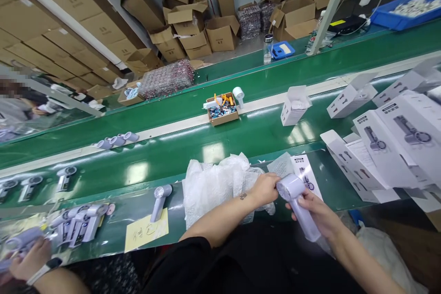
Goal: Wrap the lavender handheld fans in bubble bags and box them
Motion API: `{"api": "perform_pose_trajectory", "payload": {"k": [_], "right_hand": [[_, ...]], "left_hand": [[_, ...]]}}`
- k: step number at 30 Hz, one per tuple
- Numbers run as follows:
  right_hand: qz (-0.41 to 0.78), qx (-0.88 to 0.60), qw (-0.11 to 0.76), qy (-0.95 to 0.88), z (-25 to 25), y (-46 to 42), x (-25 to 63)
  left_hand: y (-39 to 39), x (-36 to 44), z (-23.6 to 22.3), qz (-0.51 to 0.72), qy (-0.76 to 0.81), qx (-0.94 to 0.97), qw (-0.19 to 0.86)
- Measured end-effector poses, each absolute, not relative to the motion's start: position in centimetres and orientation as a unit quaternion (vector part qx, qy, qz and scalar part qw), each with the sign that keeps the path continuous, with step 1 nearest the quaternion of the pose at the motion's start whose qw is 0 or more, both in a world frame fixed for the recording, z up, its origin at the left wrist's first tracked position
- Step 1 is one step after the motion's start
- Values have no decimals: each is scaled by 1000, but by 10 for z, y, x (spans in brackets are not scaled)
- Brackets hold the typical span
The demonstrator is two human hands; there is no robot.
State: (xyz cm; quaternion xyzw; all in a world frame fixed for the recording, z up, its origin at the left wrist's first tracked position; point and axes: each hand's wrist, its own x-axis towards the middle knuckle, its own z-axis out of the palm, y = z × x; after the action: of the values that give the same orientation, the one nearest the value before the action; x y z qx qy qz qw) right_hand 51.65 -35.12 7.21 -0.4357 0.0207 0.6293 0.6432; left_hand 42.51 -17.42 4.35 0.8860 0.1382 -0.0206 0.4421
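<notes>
My right hand point(315, 209) is wrapped around the handle of a pale lilac handheld fan point(291, 186), its round head tilted up to the left. My left hand point(265, 190) is closed beside the fan's head, its fingertips at the head's edge; what they pinch is hidden. Behind my hands lie a translucent bubble-wrap bag point(280, 163) and a flat white printed box point(306, 172). A heap of white bubble-wrap bags point(217, 186) lies under and beside my left forearm. Another lilac fan point(160, 200) rests on a yellow handwritten paper point(146, 231) to the left.
Printed white boxes point(372, 140) crowd the right side, some open. A green conveyor point(175, 147) runs behind the work surface. A small carton point(223, 119) of parts sits across it. At far left, a co-worker's hand point(32, 257) holds a fan near several grouped fans point(81, 223).
</notes>
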Motion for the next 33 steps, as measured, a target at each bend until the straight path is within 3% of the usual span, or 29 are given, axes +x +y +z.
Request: {"api": "perform_pose_trajectory", "payload": {"k": [5, 8, 15, 18, 21, 25, 28, 33], "right_hand": [[619, -492, 611, 23, 76, -344, 508], [612, -516, 598, 42, 77, -349, 497], [551, -567, 611, 34, 82, -357, 463], [574, -559, 597, 27, 83, -362, 451], [567, -564, 599, 40, 83, -366, 443], [532, -579, 611, 90, 85, -367, 438], [486, -585, 635, 133, 85, -366, 433], [484, -571, 628, 213, 78, -369, 415]], "left_hand": [[-183, 402, 53, 156, 339, 621, 690], [-191, 392, 55, 200, 309, 577, 729], [-202, 359, 46, 59, 269, 731, 624], [-204, 361, 42, 110, 252, 806, 524], [-202, 363, 46, 193, 112, 897, 380], [-200, 349, 59, 156, -129, 948, 243], [-206, 337, 66, 109, -125, 958, 236], [-223, 345, 71, 27, -7, 947, 320]]}}
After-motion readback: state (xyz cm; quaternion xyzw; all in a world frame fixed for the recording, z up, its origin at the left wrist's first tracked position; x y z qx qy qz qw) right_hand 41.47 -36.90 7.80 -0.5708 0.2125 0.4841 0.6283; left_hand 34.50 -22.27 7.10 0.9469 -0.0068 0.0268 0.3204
